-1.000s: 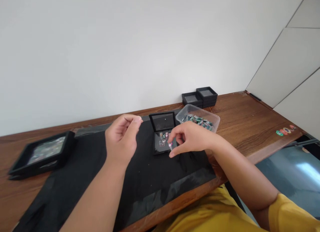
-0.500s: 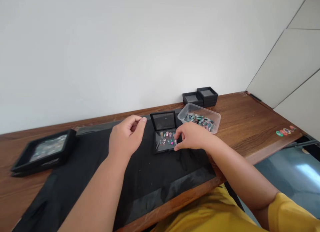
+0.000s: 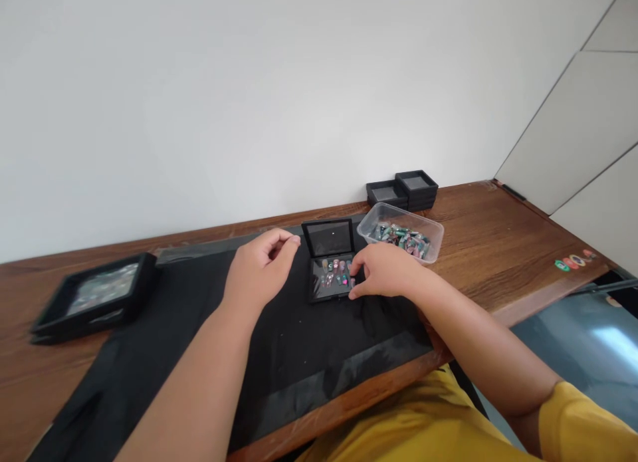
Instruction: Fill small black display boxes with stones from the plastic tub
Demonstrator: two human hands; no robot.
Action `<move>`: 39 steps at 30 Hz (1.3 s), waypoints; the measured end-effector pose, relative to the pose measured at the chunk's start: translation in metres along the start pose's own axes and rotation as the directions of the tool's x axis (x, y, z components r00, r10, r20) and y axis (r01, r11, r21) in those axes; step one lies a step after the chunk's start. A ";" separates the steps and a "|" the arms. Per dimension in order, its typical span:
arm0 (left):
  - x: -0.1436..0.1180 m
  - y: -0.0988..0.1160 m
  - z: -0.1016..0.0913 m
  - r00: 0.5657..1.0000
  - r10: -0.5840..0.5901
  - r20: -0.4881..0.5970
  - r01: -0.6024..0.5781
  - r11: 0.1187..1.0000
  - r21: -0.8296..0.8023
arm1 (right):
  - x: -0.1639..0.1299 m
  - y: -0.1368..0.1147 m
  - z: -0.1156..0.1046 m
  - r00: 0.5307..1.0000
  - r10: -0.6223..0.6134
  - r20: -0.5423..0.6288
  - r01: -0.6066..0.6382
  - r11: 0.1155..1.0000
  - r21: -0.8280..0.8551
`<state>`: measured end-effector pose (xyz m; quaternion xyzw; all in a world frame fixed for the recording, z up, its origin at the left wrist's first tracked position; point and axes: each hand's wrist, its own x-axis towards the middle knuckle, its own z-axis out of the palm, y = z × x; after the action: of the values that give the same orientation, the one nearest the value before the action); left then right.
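The black case point(image 3: 329, 239) stands open on the dark mat point(image 3: 299, 355), about midway between the counter's point(image 3: 478, 249) front and back edges, with false nails point(image 3: 336, 265) laid in rows inside. The right hand point(image 3: 352, 282) is at its right end, thumb and forefinger narrowly parted around a nail; whether they grip it, I cannot tell. The left hand point(image 3: 289, 242), thumb against fingers, hovers left of the case. A clear tub point(image 3: 434, 234) of nails sits near the back edge.
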<state>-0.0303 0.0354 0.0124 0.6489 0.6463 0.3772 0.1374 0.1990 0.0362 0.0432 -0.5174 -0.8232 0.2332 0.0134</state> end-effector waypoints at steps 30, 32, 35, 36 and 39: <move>-0.004 0.000 -0.009 0.853 0.053 0.520 -0.081 0.996 0.031 | -0.008 -0.005 0.002 0.999 0.049 0.000 -0.049 0.997 -0.062; -0.003 -0.003 -0.007 0.847 0.046 0.529 -0.087 0.995 0.053 | -0.008 -0.005 0.002 0.999 0.043 -0.008 -0.043 0.997 -0.063; -0.003 -0.006 -0.005 0.841 0.038 0.540 -0.093 0.993 0.074 | -0.008 -0.005 0.003 0.999 0.035 -0.019 -0.036 0.997 -0.067; -0.003 -0.006 -0.004 0.842 0.035 0.538 -0.093 0.992 0.081 | -0.008 -0.005 0.004 0.999 0.032 -0.023 -0.033 0.997 -0.068; -0.004 -0.004 -0.003 0.849 0.026 0.528 -0.094 0.990 0.103 | -0.008 -0.005 0.005 0.999 0.022 -0.025 -0.023 0.997 -0.068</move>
<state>-0.0349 0.0316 0.0104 0.7545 0.5860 0.1486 0.2556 0.1975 0.0254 0.0426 -0.5296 -0.8246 0.1989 0.0029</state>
